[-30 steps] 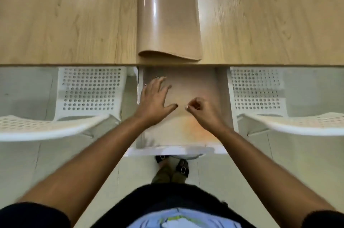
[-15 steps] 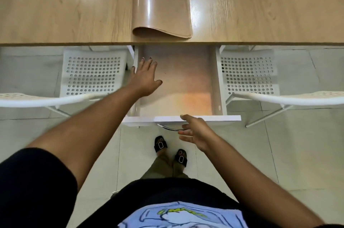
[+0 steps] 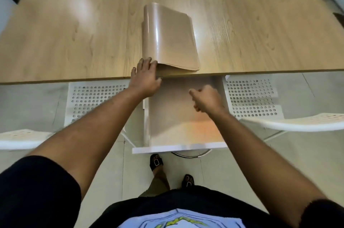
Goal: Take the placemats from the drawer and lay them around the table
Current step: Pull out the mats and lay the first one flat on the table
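Hidden, blurred and cropped parts

The left hand [image 3: 144, 77] covers the near-left corner of the folded tan placemats [image 3: 170, 38]; the loosely curled right hand [image 3: 206, 100] is motion-blurred; white perforated plastic chairs [image 3: 309, 121] run off frame edges.

One camera sits on the person's head. It looks forward and down, close over the near edge of the table [image 3: 74, 41] and the open drawer [image 3: 178, 148].

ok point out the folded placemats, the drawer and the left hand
folded placemats [image 3: 173, 39], head view, top sheet's middle
drawer [image 3: 178, 148], head view, white front panel
left hand [image 3: 145, 77], head view, back of hand
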